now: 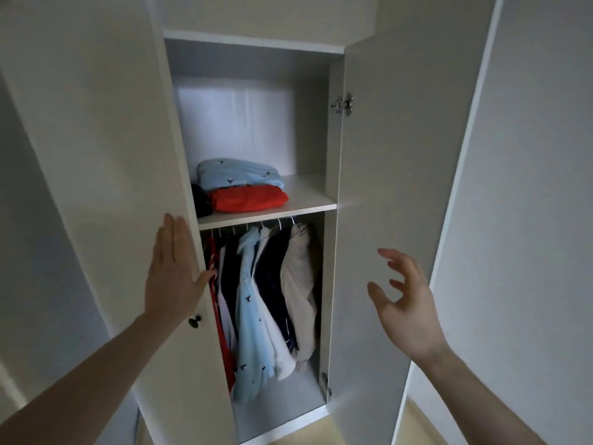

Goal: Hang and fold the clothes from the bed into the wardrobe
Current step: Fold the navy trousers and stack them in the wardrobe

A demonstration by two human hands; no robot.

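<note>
The white wardrobe [332,130] stands in front of me. My left hand [171,274] lies flat with straight fingers on the left door [106,155], just above its dark knob [194,322]. My right hand [406,303] hovers with spread, loosely curled fingers in front of the right door [394,187], holding nothing. On the shelf [308,197] lie a folded light-blue garment [237,175], a folded red one [248,198] and a dark item [200,200]. Below, several garments [269,300] hang on white hangers from the rail.
The right half of the shelf is bare. A metal hinge [343,104] shows on the right door. Pale wall panels flank the wardrobe, and light wooden floor [324,431] shows at the bottom. The bed is out of view.
</note>
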